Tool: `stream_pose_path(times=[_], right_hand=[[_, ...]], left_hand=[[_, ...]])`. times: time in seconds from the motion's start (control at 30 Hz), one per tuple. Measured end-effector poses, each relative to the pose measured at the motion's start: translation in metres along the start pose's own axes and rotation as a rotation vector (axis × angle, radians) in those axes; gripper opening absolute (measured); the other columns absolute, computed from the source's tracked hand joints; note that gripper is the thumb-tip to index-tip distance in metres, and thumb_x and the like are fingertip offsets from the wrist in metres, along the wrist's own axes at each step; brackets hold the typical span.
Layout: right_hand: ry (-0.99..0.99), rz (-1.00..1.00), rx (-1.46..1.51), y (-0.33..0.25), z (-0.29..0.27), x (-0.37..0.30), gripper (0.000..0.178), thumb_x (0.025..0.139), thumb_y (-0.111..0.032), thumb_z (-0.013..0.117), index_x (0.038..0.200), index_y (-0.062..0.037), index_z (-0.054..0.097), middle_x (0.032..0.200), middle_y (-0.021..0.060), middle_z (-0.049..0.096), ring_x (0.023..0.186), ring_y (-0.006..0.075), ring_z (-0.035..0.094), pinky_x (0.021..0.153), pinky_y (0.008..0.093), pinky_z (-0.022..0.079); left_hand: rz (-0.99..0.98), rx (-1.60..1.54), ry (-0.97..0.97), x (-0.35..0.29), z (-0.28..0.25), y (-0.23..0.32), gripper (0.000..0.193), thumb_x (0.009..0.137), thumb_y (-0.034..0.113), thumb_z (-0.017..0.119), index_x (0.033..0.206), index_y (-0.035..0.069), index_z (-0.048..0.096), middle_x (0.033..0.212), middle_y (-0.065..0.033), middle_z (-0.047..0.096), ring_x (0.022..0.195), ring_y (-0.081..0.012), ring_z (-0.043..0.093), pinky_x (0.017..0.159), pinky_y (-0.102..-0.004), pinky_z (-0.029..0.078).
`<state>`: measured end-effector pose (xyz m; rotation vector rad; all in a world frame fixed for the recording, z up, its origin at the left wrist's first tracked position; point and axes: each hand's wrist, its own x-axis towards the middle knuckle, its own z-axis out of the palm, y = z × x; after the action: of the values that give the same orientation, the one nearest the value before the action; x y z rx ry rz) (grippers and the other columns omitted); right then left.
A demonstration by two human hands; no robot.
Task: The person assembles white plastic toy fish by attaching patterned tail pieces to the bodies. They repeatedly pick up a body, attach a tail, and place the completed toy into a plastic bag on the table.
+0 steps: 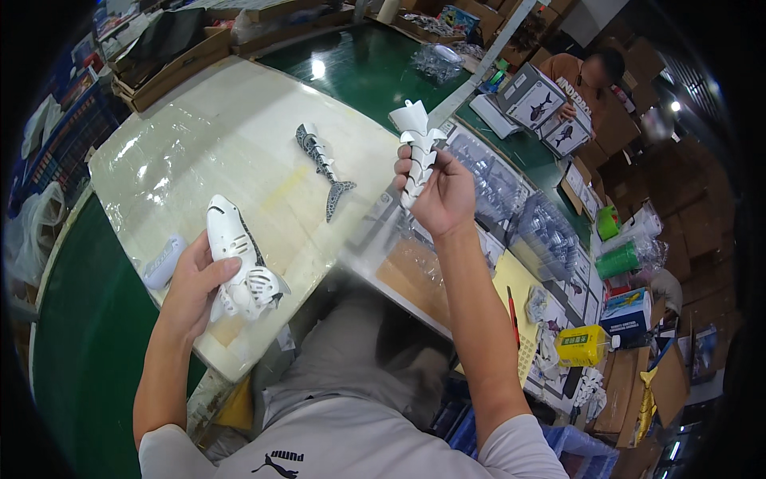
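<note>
My left hand [194, 286] is closed around a white toy shark's front body [229, 227], its thumb lying across the side. Slotted openings and a hollow rear end show on this body, and a dark strip runs along one edge. Raised over the table's right side, my right hand [448, 198] grips a white jointed tail piece [417, 148] made of overlapping segments, its broad end up. A grey patterned shark tail [323, 166] with a forked fin lies on the table between both hands. Beside my left hand rests a pale rounded plastic object [163, 262].
Clear plastic covers the pale worktable [263, 104]. Clear blister trays [542, 235] and printed boxes line the right side, with a red-and-black screwdriver-like tool [511, 307] and a yellow bottle [586, 346] nearer. Across the right bench, a person [586, 88] handles boxes. An open carton [171, 68] stands back left.
</note>
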<state>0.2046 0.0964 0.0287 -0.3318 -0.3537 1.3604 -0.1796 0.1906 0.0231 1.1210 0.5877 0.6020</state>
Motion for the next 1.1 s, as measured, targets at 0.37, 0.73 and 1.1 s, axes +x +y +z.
stream_pose_path(times=[0.37, 0.73, 1.1], right_hand=[[0.025, -0.027, 0.079, 0.013, 0.008, -0.045, 0.045, 0.112, -0.032, 0.035, 0.128, 0.0046, 0.056, 0.108, 0.0208, 0.069, 0.085, 0.0308, 0.070, 0.073, 0.0454, 0.062], [0.244, -0.330, -0.811, 0.036, 0.035, -0.161, 0.035, 0.111, -0.032, 0.055, 0.121, 0.0009, 0.057, 0.086, 0.0052, 0.055, 0.065, 0.0147, 0.054, 0.054, 0.0350, 0.055], [0.269, -0.555, -1.378, 0.069, 0.023, -0.230, 0.056, 0.099, -0.033, 0.078, 0.135, 0.0060, 0.062, 0.102, 0.0073, 0.073, 0.091, 0.0117, 0.066, 0.082, 0.0268, 0.053]], left_hand=[[0.022, -0.101, 0.059, -0.020, 0.016, -0.013, 0.054, 0.099, 0.019, 0.072, 0.143, -0.004, 0.052, 0.121, -0.0116, 0.069, 0.107, -0.0174, 0.070, 0.097, -0.0339, 0.058], [0.057, -0.676, -0.060, 0.021, 0.106, -0.043, 0.048, 0.105, 0.033, 0.068, 0.138, 0.000, 0.057, 0.127, -0.0168, 0.071, 0.113, -0.0288, 0.072, 0.104, -0.0474, 0.059], [0.135, -0.616, -0.141, 0.022, 0.185, -0.063, 0.061, 0.108, 0.048, 0.057, 0.150, 0.005, 0.051, 0.144, -0.0153, 0.063, 0.131, -0.0308, 0.062, 0.114, -0.0467, 0.049]])
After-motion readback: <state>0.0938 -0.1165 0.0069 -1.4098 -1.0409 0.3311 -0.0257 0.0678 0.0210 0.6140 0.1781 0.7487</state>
